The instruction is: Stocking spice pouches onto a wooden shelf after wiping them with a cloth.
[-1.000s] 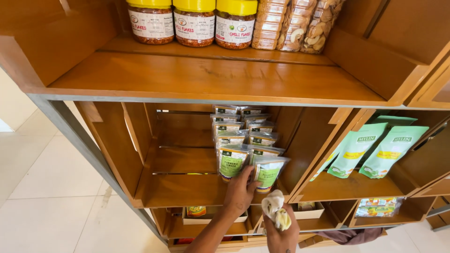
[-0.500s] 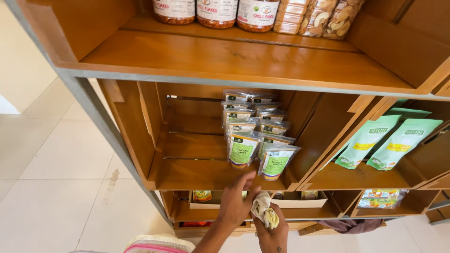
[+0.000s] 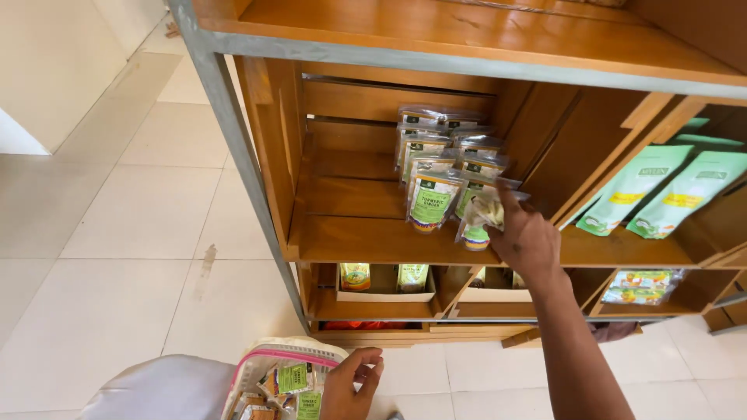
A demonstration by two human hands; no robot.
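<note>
Right hand (image 3: 527, 237) fingers grip a pouch (image 3: 484, 210), seemingly among shelved packets (image 3: 433, 198); left hand (image 3: 350, 383) open.

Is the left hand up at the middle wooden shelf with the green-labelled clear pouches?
No, the left hand is low, at the rim of the pink-edged basket; the right hand reaches the pouches.

A warm-toned wooden shelf unit (image 3: 366, 241) with slatted back boards and slanted dividers stands in a grey metal frame (image 3: 233, 148). Beside it, the floor (image 3: 117, 233) is pale cream tile with thin grout lines, evenly lit. A cream wall (image 3: 54, 62) rises at left
</note>
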